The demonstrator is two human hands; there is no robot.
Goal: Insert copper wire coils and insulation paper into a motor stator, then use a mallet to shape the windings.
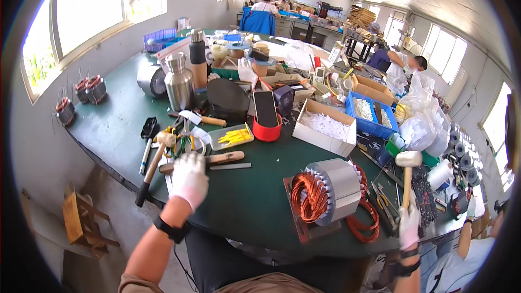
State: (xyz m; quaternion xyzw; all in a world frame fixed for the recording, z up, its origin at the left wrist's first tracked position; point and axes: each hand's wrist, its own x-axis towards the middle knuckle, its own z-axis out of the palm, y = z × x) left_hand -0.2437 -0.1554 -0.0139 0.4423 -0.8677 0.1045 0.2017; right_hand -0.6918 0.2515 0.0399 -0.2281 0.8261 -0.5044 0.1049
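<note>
My left hand (191, 180), in a white glove, has its fingers curled over the middle of a wooden-handled tool (227, 157) lying on the bench. A thin metal strip (232, 166) is beside it. To its left rests a mallet (153, 169) with a dark grip, close to pliers and other hand tools. My right hand (410, 227), also gloved, grips a pale-headed mallet (408, 159) by its wooden handle, head up. Between my hands a motor stator (337, 190) with copper windings (310, 197) sits on a flat base (304, 232); red-brown wire loops (364, 229) lie beside it.
A green bench (255, 201) spans the view. Across it stand a phone (265, 109) in a red holder, a tray of yellow pieces (233, 137), a white box (325, 127), a blue bin (372, 114) and steel bottles (179, 84). A co-worker's arm (465, 234) is at right.
</note>
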